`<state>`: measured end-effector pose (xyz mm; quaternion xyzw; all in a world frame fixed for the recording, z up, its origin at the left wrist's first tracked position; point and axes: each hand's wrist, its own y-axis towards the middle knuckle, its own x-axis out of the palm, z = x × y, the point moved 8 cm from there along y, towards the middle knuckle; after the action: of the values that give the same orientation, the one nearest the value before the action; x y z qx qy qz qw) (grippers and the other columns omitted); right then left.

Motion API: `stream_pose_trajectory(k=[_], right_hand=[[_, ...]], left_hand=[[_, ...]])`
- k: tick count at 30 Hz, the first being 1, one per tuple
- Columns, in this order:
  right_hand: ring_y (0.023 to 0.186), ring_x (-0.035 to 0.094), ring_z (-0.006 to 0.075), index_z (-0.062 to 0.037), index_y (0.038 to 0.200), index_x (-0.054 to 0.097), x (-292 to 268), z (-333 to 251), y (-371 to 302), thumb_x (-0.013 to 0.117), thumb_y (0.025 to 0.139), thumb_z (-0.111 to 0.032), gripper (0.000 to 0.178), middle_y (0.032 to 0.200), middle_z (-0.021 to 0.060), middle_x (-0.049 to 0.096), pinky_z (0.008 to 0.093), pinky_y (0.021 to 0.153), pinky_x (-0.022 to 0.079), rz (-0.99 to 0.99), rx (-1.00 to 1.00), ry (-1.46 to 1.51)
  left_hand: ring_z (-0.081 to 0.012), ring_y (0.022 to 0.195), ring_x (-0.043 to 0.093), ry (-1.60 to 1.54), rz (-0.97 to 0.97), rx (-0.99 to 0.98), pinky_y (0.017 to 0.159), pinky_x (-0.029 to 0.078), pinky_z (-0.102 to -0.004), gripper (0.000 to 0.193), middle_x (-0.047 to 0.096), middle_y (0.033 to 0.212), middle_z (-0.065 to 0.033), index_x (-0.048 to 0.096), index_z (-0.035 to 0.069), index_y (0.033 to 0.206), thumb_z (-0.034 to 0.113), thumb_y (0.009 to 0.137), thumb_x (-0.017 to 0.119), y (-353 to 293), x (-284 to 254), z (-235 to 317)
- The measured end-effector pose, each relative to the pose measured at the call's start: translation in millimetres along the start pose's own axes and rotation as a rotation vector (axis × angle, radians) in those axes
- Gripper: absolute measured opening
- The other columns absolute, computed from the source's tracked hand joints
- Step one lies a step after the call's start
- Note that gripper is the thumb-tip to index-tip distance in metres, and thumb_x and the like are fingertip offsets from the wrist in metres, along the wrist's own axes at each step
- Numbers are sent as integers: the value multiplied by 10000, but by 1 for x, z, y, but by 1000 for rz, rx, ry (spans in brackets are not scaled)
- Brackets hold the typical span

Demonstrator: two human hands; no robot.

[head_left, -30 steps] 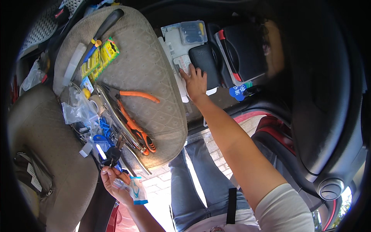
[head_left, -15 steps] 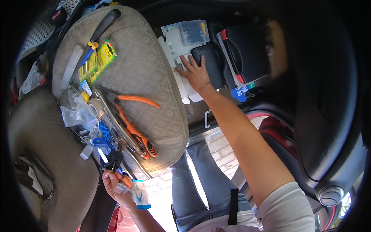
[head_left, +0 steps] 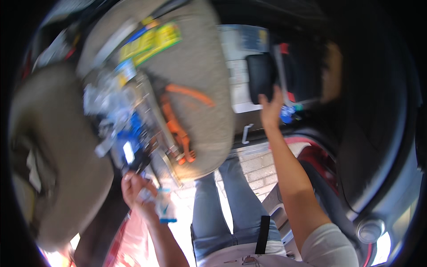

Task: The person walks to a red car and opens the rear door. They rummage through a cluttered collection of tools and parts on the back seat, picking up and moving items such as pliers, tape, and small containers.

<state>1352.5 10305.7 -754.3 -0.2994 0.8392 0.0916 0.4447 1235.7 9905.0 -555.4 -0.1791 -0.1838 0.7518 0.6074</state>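
Observation:
My left hand (head_left: pixel 137 189) is closed at the near left, with a small clear, white and blue plastic packet (head_left: pixel 165 207) held against its lower fingers. Its fingertips meet a black object beside the blue items (head_left: pixel 129 133), and blur hides whether they grip it. My right hand (head_left: pixel 271 111) is open, fingers apart, at the near edge of a black case (head_left: pixel 261 78). Under that case lie white flat boxes (head_left: pixel 238 71). On the grey seat (head_left: pixel 204 58) rest orange-handled pliers (head_left: pixel 178 124) and yellow packs (head_left: pixel 155 42).
A clear-lidded box (head_left: pixel 254 38) sits behind the black case. To its right stands a larger black case with red ends (head_left: pixel 302 71). Clear plastic bags (head_left: pixel 104 95) and metal rods (head_left: pixel 155 111) heap along the seat's left edge. A second seat (head_left: pixel 58 147) is farther left.
The view has swung, so the seat and its things appear farther right and higher. My right hand has moved off the white boxes, nearer me, to the black case's near edge. The packet stays in my left hand.

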Motion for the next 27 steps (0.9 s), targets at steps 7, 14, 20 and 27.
stream_pose_trajectory(k=[7,14,20,27], right_hand=[[930,517,152,-15,1221,416,-42,-205,-65,548,837,-86,412,1133,106,524,266,841,405,-520,26,829],[993,493,165,-129,1304,346,35,-310,-182,541,854,-386,554,1217,62,457,356,827,390,-1311,738,1350],[958,534,177,-54,1142,516,40,-341,-208,466,886,-398,431,1104,86,555,305,806,420,-1357,927,1410],[672,594,126,17,1124,483,34,-344,-199,550,863,-325,435,978,97,587,240,610,480,-1108,255,676]], left_hand=[[-71,511,473,-233,-102,-90,436,355,-193,61,601,767,-107,536,23,882,68,850,511,-2,21,15],[-49,558,463,-112,-201,10,502,342,-173,72,607,852,-97,523,12,854,79,864,498,-13,17,38],[-86,540,534,592,-171,271,484,408,-224,116,624,761,-31,582,22,890,43,780,612,-21,-4,60],[-96,494,527,564,-50,217,473,407,-232,77,613,668,-81,580,-9,851,25,786,601,-18,-71,43]])
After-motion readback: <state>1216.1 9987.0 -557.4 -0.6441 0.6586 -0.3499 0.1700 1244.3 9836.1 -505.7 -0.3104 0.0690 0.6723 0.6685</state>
